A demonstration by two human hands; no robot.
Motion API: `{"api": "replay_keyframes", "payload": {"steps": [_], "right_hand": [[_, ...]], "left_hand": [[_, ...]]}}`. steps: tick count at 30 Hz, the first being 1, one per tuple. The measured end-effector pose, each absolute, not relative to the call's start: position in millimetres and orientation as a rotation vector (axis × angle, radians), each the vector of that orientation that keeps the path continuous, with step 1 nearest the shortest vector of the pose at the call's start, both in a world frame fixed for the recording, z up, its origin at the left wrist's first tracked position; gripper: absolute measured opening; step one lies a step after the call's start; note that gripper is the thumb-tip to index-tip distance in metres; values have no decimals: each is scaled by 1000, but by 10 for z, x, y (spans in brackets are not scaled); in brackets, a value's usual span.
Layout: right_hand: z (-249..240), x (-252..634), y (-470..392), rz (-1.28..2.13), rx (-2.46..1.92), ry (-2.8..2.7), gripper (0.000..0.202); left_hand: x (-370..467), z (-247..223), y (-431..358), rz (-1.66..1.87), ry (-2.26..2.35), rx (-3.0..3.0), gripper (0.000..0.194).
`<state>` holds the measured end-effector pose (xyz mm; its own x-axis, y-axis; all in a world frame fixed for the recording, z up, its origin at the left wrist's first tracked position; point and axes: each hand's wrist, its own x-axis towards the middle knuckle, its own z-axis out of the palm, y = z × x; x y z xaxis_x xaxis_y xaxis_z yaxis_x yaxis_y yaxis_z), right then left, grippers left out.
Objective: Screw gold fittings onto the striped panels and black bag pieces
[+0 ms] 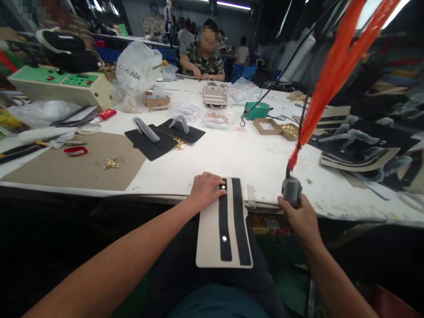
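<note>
A beige bag panel (208,240) with two black strips slopes from the table edge down over my lap. Two silvery round fasteners (224,239) show on its left strip. My left hand (206,191) grips the panel near its upper left corner, thumb and fingertips beside the upper fastener; the fingers' undersides are hidden. In my right hand (303,218) is a grey electric screwdriver (291,191), held upright just off the table edge. It hangs from a bundle of orange bands (323,92), and its lower end is hidden by my hand.
Black panels with wrapped handles (150,143) lie ahead left, near gold clasps (111,163) on brown board (76,163). Stacked bag panels (361,154) crowd the right side. A cardboard box (266,126) and green box (257,111) stand ahead. A co-worker (207,62) sits opposite.
</note>
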<state>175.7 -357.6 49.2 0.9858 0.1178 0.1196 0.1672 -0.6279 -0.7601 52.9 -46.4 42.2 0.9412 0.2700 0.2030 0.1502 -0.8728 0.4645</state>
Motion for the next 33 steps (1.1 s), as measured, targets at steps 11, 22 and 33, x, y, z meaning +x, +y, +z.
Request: {"api": "replay_keyframes", "payload": {"steps": [11,22,33], "right_hand": [[119,1213,-3487,-815,-2245,-1127,58],[67,1418,-2813,-446,-1879,-1569,30],[948,1473,-2403,161,-1509,-795,39]], "left_hand": [[518,365,-455,422,318,2569,26],[530,413,-421,420,293,2413,24],[192,628,-312,400,423,1741,62]]}}
